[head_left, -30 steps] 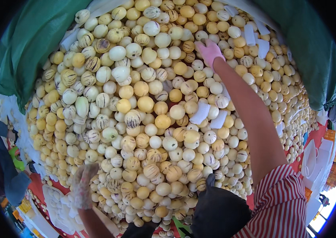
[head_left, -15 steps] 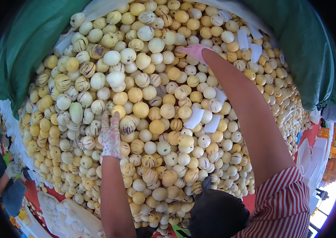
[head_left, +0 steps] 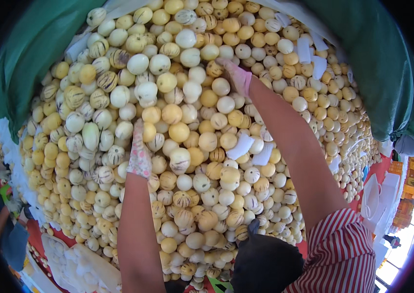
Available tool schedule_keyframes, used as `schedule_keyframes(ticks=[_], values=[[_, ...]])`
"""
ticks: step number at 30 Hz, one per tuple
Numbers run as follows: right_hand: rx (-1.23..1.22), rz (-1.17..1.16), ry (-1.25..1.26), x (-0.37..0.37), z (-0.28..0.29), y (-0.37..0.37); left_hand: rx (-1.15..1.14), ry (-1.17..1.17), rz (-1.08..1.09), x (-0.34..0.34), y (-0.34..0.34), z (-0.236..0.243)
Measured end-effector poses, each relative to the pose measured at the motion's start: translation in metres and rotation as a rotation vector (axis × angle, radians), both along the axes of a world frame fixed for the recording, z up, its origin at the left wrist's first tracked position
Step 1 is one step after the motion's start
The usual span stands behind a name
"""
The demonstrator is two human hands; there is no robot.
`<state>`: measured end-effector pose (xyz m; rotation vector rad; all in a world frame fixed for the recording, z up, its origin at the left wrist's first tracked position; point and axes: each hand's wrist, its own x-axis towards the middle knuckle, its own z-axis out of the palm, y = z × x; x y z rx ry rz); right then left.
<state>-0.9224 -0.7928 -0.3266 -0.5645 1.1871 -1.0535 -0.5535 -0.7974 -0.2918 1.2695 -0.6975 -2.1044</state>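
Observation:
Yellow and cream pepino melons (head_left: 178,132), several with purple stripes, lie in a large heap in front of me. My left hand (head_left: 139,151), in a white glove with pink spots, reaches into the heap's middle. Its fingers are stretched out edge-on beside a small yellow melon (head_left: 149,132). Farther off and to the right is my right hand (head_left: 236,78), in a pink-cuffed glove. Its extended fingers touch the right side of a yellow striped melon (head_left: 214,69); the thumb is hidden. Neither hand is wrapped round a melon.
White foam sleeves (head_left: 240,146) lie among the melons, others (head_left: 305,51) at the far right. Green cloth (head_left: 45,63) hangs at both far sides. A person in a dark cap (head_left: 268,263) is at the near edge. Another person's gloved hand (head_left: 14,207) shows at left.
My left hand has turned edge-on and moved slightly up. The right hand has come a little nearer, its fingers more visible. Melons between the hands have shifted and rolled.

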Motion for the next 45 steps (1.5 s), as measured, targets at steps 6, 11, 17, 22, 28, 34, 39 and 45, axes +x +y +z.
schedule_keyframes(ticks=[6,11,17,22,28,34,39,45], values=[[0.020,-0.041,0.173,0.044,0.023,0.002,-0.057,-0.031,-0.194,0.021,-0.013,-0.002],[0.218,0.069,-0.030,0.060,0.036,0.007,-0.032,-0.054,-0.198,0.030,-0.018,0.003],[0.174,0.189,0.362,0.068,0.054,0.008,-0.002,-0.025,-0.213,0.016,-0.012,0.010],[0.305,0.069,0.274,0.083,0.071,0.013,-0.001,-0.020,-0.177,0.014,-0.008,0.009],[0.178,-0.206,-0.088,0.077,0.021,0.024,0.027,0.029,-0.203,0.014,-0.016,0.007],[0.247,-0.106,-0.398,0.127,0.053,0.032,0.043,0.018,-0.224,0.024,-0.013,0.020],[0.231,0.205,-0.820,0.202,0.053,0.037,-0.189,0.003,-0.225,0.098,-0.015,-0.027],[-0.037,0.208,-0.222,0.252,0.062,0.096,-0.623,-0.600,-0.760,0.114,0.043,0.081]])
